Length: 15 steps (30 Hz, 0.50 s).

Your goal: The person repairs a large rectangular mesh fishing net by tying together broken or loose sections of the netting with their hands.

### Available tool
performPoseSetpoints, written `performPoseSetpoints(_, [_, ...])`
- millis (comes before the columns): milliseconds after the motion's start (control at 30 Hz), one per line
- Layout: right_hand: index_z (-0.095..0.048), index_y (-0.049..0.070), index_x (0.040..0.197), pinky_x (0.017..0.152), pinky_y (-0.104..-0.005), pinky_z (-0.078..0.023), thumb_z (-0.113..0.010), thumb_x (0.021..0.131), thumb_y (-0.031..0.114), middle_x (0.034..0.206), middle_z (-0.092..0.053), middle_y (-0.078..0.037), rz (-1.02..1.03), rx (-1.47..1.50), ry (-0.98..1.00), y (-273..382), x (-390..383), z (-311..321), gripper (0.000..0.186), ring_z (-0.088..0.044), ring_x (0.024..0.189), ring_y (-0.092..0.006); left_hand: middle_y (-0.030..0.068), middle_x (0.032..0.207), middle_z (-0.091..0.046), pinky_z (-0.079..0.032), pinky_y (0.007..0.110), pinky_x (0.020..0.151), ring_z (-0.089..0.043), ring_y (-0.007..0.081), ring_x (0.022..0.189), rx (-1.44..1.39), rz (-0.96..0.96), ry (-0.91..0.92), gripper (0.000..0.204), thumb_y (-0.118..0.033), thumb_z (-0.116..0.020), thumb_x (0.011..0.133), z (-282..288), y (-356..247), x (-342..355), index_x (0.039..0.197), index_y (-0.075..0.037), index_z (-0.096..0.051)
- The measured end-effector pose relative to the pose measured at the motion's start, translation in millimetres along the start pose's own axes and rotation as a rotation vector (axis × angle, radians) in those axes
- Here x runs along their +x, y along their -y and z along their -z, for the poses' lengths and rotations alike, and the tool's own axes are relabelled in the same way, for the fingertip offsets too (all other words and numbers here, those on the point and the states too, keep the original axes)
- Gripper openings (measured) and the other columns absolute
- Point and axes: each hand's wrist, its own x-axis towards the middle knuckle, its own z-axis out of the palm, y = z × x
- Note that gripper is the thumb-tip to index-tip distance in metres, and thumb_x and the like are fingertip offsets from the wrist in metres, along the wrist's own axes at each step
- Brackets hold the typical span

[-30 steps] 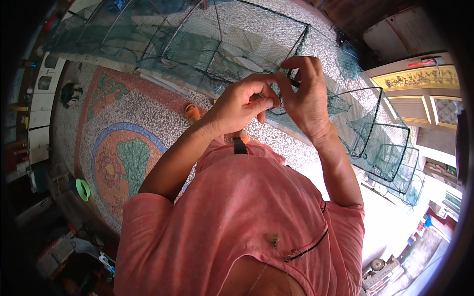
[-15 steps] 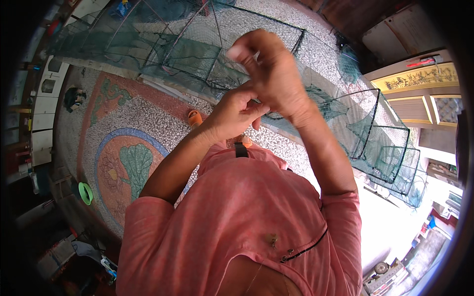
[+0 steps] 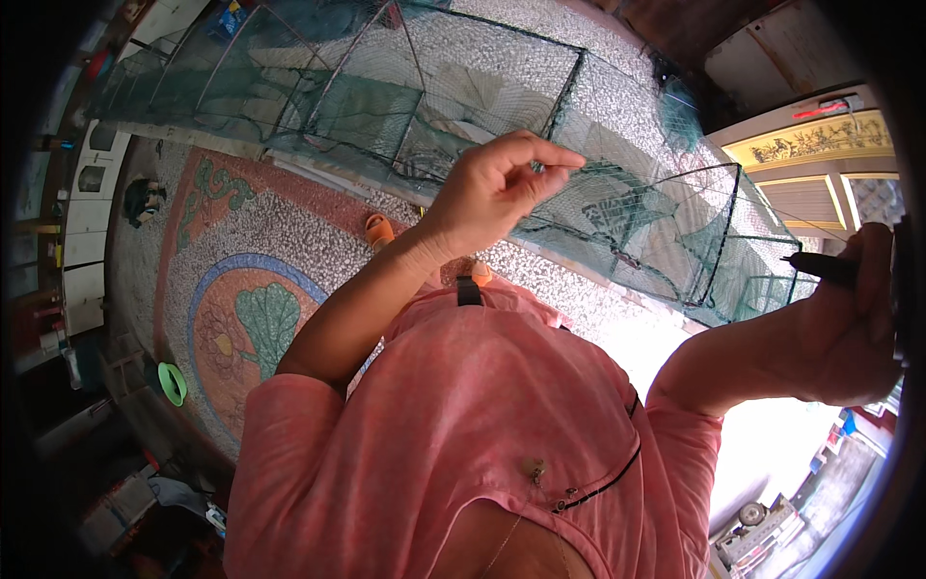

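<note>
Left hand [image 3: 494,188] hangs over the long green mesh net with black rectangular frames [image 3: 362,116], thumb and forefinger pinched together, perhaps on thread too fine to make out. Right hand [image 3: 854,333], out at the right edge, has fingers clamped around a slim black pointed tool [image 3: 820,267]. Net stretches across, ahead of the orange sandal [image 3: 379,230].

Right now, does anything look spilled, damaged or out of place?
Nothing looks spilled or clearly damaged. One thing seems stray: a dark bundle lies crumpled on the speckled floor near the white cabinets, apart from the green netting.
</note>
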Motion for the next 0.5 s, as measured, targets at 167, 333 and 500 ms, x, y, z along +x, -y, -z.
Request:
performPoseSetpoints(167, [-0.051,0.0,0.103,0.052,-0.0209,-0.033,-0.045,0.094,0.01,0.083,-0.053,-0.005,-0.229,-0.869,-0.095,-31.3,-35.1,-12.4,0.015,-0.041,0.06,-0.0073,0.0014,0.086,-0.055,-0.04,0.02,0.061,-0.05,0.0071,0.071,0.212,-0.225,0.049,0.012,0.005,-0.059,0.084,6.0,-12.8,-13.0,0.091,-0.004,-0.065])
performPoseSetpoints(333, [-0.063,0.008,0.088,0.063,-0.0279,-0.047,-0.063,0.082,0.005,0.082,-0.063,-0.004,-0.526,-1.19,0.041,-92.1,-50.9,-43.1,0.006,-0.06,0.074,-0.0162,0.0066,0.091,-0.058,-0.044,0.024,0.06,-0.056,0.0131,0.073,0.376,-0.216,0.04,0.012,0.005,-0.059,0.083,18.5,-19.9,-35.7,0.089,-0.003,-0.065])
performPoseSetpoints(500, [-0.065,0.01,0.08,0.066,-0.0335,-0.049,-0.066,0.079,0.01,0.079,-0.057,-0.003,-0.597,-1.317,0.213,-113.7,-68.4,-49.9,0.001,-0.057,0.08,-0.022,0.01,0.105,-0.058,-0.046,0.024,0.058,-0.058,0.0125,0.072,0.453,-0.157,0.035,0.012,0.005,-0.057,0.084,22.4,-20.7,-43.6,0.09,-0.002,-0.065])
